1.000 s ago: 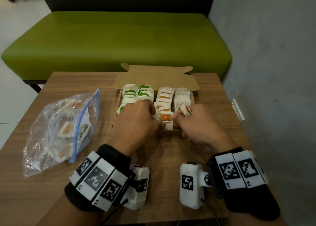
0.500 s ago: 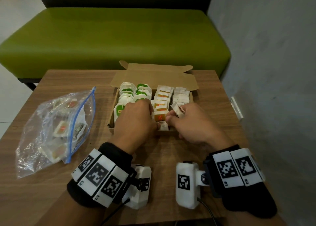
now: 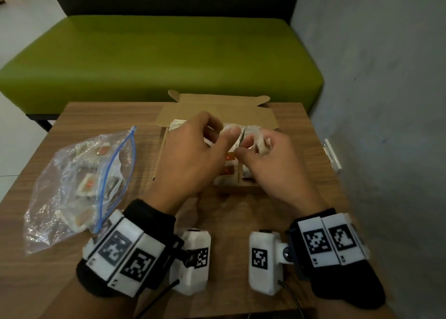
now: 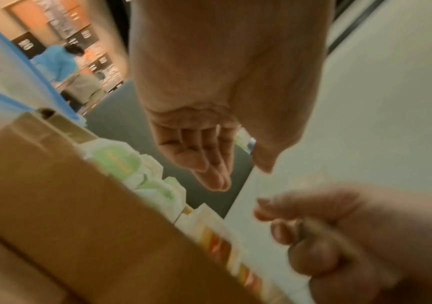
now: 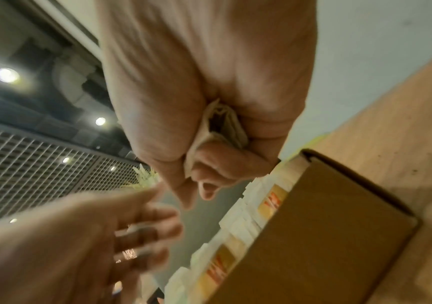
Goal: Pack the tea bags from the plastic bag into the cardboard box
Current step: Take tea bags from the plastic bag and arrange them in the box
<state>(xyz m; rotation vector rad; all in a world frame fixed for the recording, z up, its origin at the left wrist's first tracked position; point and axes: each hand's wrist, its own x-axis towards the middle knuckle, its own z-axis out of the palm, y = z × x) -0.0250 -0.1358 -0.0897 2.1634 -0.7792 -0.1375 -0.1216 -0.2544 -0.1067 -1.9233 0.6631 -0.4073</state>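
Hovering over one cardboard box (image 3: 217,111): two hands, right hand (image 3: 272,164) pinching one tea bag (image 5: 220,127).

Wooden table (image 3: 72,282), green bench (image 3: 156,57), grey wall (image 3: 374,77), possibly pale tiled floor (image 3: 24,28)

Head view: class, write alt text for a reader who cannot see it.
Two hands hover over an open cardboard box of tea bags on a wooden table; the right hand grips tea bags, the left hand holds nothing. A plastic bag of tea bags lies to the left.
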